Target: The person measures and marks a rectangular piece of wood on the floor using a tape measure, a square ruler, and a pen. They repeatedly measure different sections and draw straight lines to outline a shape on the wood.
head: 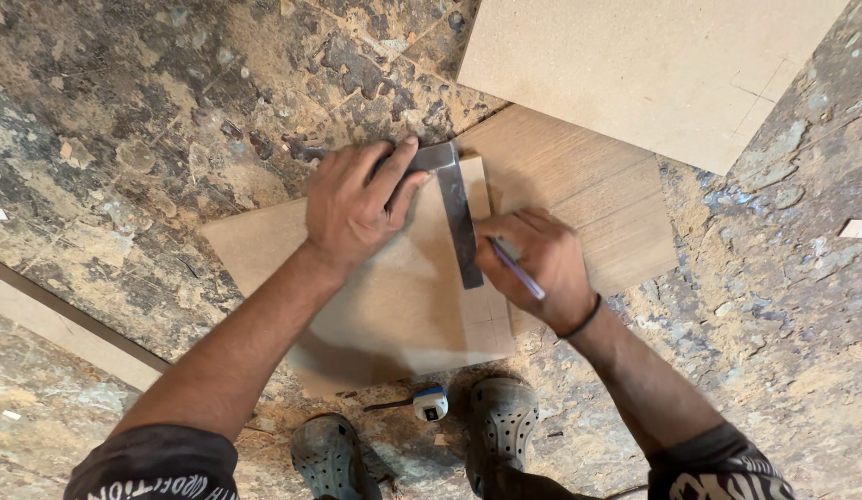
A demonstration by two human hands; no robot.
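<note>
Square's stock mostly hidden under left hand [357, 208]; pencil tip hidden behind right hand [537, 264]; faint lines on board hard to read; hands apart, left pressed flat with fingers spread on try square [457, 218], right pinched around purple pencil [517, 268] against steel blade edge; square lies on tan board [403, 315], board on mottled floor [125, 120]; larger board [653, 65] beyond; tape measure [429, 404] near grey clogs [500, 421].
</note>
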